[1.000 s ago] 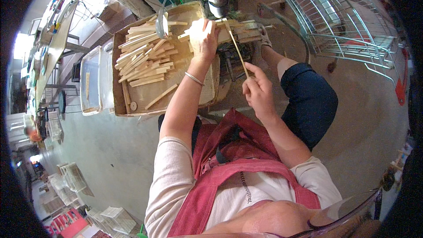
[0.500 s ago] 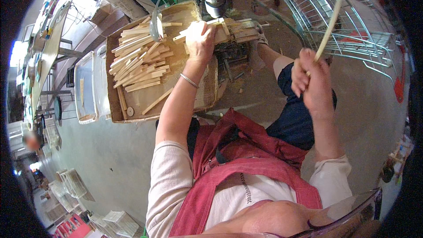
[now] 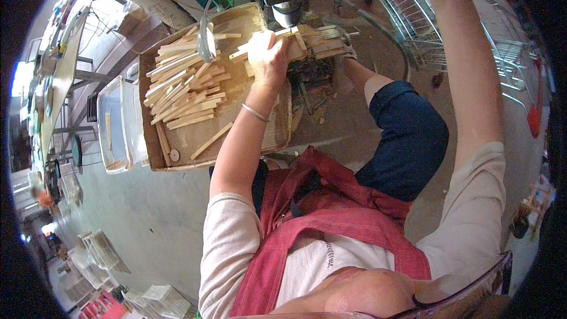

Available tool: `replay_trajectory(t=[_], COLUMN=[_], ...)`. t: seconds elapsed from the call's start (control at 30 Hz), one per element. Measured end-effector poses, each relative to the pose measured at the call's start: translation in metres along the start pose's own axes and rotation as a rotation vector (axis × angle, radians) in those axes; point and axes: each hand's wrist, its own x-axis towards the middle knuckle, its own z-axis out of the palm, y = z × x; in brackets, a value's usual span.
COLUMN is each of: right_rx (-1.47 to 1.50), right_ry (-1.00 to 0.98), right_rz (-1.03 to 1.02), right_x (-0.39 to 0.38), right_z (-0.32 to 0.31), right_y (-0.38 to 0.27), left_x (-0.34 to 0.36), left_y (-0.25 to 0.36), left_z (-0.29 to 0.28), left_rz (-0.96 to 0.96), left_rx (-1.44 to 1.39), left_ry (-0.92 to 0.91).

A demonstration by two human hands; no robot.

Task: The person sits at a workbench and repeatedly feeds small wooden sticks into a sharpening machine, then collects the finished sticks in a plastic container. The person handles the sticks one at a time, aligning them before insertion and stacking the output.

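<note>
My left hand [image 3: 269,59] is closed round a pale wooden strip [image 3: 237,55], whose left end pokes out past the fingers. It rests at the near side of a wooden work fixture [image 3: 325,43], just below the machine's spindle head [image 3: 287,13]. To the left of this hand, a pile of wooden strips [image 3: 186,85] lies in a shallow cardboard box [image 3: 260,129]. My right forearm [image 3: 469,65] stretches up past the wire cart, and the hand is beyond the top edge of the picture, so what it holds is hidden.
A wire cart [image 3: 413,23] stands at the far right. Left of the cardboard box is a clear plastic bin [image 3: 112,124]. A grey lamp-like head on a cable [image 3: 205,44] hangs over the strips. Stacked pale racks [image 3: 159,301] are on the floor at lower left.
My right hand, which held a thin wooden strip by the wire cart, has reached up and out of view. My left hand stays in nearly the same place.
</note>
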Motion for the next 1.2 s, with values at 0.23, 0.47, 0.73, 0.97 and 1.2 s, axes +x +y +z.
replay_trajectory(t=[0.23, 0.47, 0.73, 0.97, 1.2], right_rx=[-0.115, -0.13, -0.098, -0.172, -0.178], right_ry=[-0.063, 0.017, 0.07, 0.096, 0.161], right_rz=[-0.141, -0.062, -0.067, -0.137, -0.086], right_x=[0.042, 0.005, -0.024, -0.041, -0.059], right_z=[-0.003, -0.003, 0.002, -0.008, -0.014], right_y=[0.015, -0.008, -0.021, -0.025, -0.018], left_x=[-0.003, 0.0, 0.001, 0.002, -0.002], left_y=[-0.005, 0.001, 0.0, 0.002, 0.0], left_z=[-0.007, -0.011, -0.011, -0.003, -0.006], left_rz=[-0.004, -0.025, -0.026, -0.018, -0.026], left_rx=[0.008, 0.014, 0.009, -0.022, 0.007], left_ry=[-0.019, -0.029, -0.03, -0.031, -0.025])
